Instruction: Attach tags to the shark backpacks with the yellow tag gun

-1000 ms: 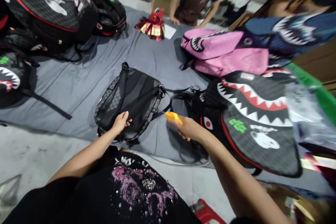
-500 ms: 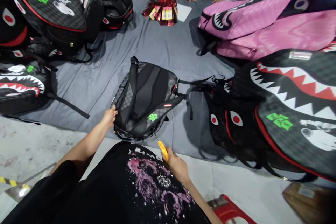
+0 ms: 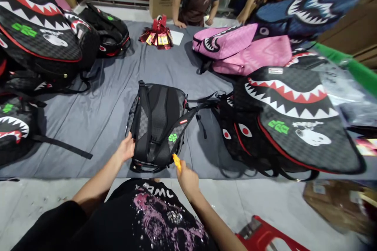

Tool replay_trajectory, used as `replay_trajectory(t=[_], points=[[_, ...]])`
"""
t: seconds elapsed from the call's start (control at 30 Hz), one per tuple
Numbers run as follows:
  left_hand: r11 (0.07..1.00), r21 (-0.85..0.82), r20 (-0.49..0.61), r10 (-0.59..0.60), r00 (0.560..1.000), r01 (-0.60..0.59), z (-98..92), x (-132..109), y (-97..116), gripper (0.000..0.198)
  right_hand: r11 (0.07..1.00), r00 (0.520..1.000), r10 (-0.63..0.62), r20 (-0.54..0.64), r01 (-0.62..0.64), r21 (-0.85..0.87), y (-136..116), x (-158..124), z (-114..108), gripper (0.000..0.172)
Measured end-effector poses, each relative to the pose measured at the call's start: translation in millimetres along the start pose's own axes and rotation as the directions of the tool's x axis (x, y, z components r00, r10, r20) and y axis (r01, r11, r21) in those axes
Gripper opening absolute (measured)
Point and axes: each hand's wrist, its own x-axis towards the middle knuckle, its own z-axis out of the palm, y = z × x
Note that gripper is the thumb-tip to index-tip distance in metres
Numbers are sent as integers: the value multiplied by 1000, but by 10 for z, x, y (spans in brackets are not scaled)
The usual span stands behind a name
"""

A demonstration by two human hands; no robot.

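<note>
A black checkered backpack (image 3: 159,119) lies on the grey cloth in front of me, its straps and padded back facing up. A green print marks one strap. My left hand (image 3: 126,147) grips the bag's left edge near the bottom, with some fingertips hidden by the bag. My right hand (image 3: 187,178) is closed round the handle of a yellow-handled tool (image 3: 177,162). The tool's front end meets the lower right corner of the backpack, and its tip is hidden there.
Shark-mouth backpacks (image 3: 294,106) are stacked at right, beside pink backpacks (image 3: 253,57). More backpacks (image 3: 44,39) lie at left. Red tags (image 3: 160,33) sit at the far edge, near a person (image 3: 197,0). A red stool (image 3: 265,235) and a carton (image 3: 330,204) stand below.
My view has tilted up, showing more of the far side. The tool's thin shaft, visible before, is now hidden at the bag, and my right hand is closer to it.
</note>
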Motion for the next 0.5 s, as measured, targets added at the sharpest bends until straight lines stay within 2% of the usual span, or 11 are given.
replay_trajectory(t=[0.07, 0.17, 0.3, 0.37, 0.5], points=[[998, -5, 51, -58, 997, 59, -63, 66, -19, 67, 996, 996, 86, -33, -85, 23, 66, -15, 44, 20], [995, 16, 49, -99, 994, 98, -70, 155, -20, 69, 993, 993, 114, -33, -113, 39, 73, 26, 45, 22], [996, 50, 15, -70, 997, 70, 52, 155, -14, 75, 990, 990, 134, -35, -132, 57, 20, 27, -20, 27], [997, 59, 42, -46, 998, 44, 116, 128, -19, 79, 988, 990, 131, -49, -127, 86, 15, -39, -28, 30], [998, 56, 87, -31, 996, 26, 186, 101, -31, 83, 977, 984, 176, 0, -175, 123, 54, -190, -33, 32]])
